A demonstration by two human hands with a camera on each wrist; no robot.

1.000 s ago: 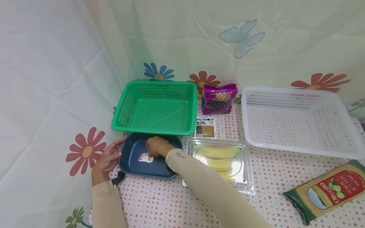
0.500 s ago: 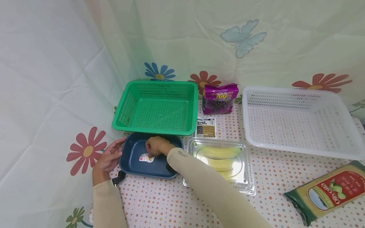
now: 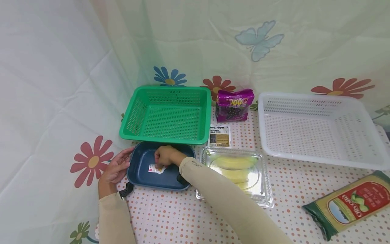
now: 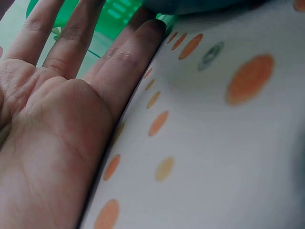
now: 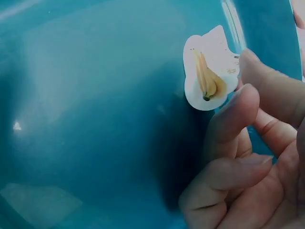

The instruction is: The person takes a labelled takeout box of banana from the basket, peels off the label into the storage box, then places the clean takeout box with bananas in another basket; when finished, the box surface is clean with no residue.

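In the head view a dark blue plastic tub (image 3: 144, 174) stands in front of the green basket. My right hand (image 3: 167, 156) is down inside it, where thumb and forefinger pinch the edge of a small white label (image 5: 195, 93) printed with bananas. The right wrist view shows the other fingers curled beneath. My left hand (image 3: 117, 167) lies against the tub's left side, palm up. Its fingers (image 4: 71, 52) are extended, with their tips by the tub wall. To the right of the tub is a clear plastic box (image 3: 265, 183) with bananas (image 3: 234, 162) in it.
Behind the tub sits the green basket (image 3: 164, 139). A purple candy bag (image 3: 234, 105) and a flat brown-and-white packet (image 3: 220, 137) are right of it. Farther right are a white basket (image 3: 320, 161) and an Olivoilà bag (image 3: 350, 203). Flowered curtains (image 3: 195, 40) bound the back and left.
My right forearm and wrist have turned slightly, and the fingertips have shifted a little to the left on the label. The left hand and the tub hold their place.
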